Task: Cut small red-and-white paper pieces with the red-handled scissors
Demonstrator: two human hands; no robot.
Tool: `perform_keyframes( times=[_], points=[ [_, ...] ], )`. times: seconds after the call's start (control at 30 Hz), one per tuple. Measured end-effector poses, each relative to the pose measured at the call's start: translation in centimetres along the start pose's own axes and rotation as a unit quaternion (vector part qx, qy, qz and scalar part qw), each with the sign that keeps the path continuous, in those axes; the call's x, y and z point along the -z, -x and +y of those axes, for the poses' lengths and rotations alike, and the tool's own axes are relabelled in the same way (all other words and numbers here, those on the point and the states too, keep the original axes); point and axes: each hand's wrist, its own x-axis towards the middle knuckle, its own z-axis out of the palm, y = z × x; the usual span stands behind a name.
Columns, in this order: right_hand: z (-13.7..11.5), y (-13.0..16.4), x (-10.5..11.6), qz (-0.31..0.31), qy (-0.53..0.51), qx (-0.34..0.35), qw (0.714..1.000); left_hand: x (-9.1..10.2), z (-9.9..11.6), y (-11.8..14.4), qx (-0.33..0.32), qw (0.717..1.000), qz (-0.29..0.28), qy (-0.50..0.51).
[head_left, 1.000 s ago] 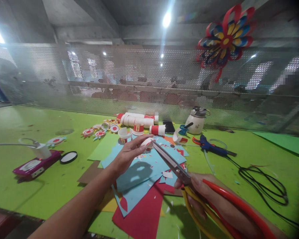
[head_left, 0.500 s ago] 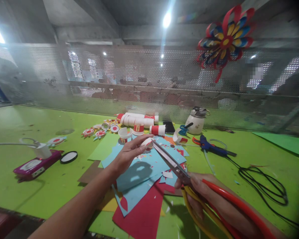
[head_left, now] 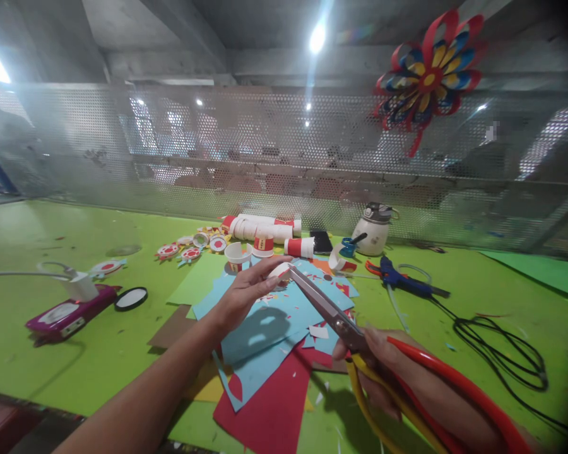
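Now spotting a small, curved white piece (head_left: pixel 279 272), marked red | pinching it narrowly in the left hand (head_left: pixel 239 293) | gripping scissors (head_left: pixel 338 321) with curled right hand (head_left: pixel 419 378)

The scissors (head_left: pixel 343 328), lower right, have smooth, shiny metal blades (head_left: pixel 316 299) and glossy, plastic-looking handles (head_left: pixel 438 360). The white piece (head_left: pixel 279 271) at centre looks like matt paper, as do the blue sheets (head_left: pixel 265 362) below it. The table (head_left: pixel 23 258) is smooth with a soft sheen; the power strip (head_left: pixel 71 318) at left, glossy plastic. Above, the fence (head_left: pixel 246 135) looks like perforated metal.
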Motion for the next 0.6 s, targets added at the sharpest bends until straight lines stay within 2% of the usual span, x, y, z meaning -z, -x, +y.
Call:
perform_keyframes(
  times=[0.13, 0.4, 0.6],
  points=[
    [-0.5, -0.6, 0.3, -0.013, -0.029, -0.017, 0.999, 0.0, 0.0, 0.0, 0.001, 1.000, 0.001, 0.003],
    [-0.2, 1.3, -1.0, 0.014, -0.065, -0.015, 0.998, 0.2, -0.1, 0.1, 0.007, 1.000, -0.004, -0.004],
    [-0.1, 0.3, -1.3, 0.028, -0.082, -0.015, 0.996, 0.2, -0.1, 0.1, 0.010, 1.000, -0.007, 0.001]
  ],
)
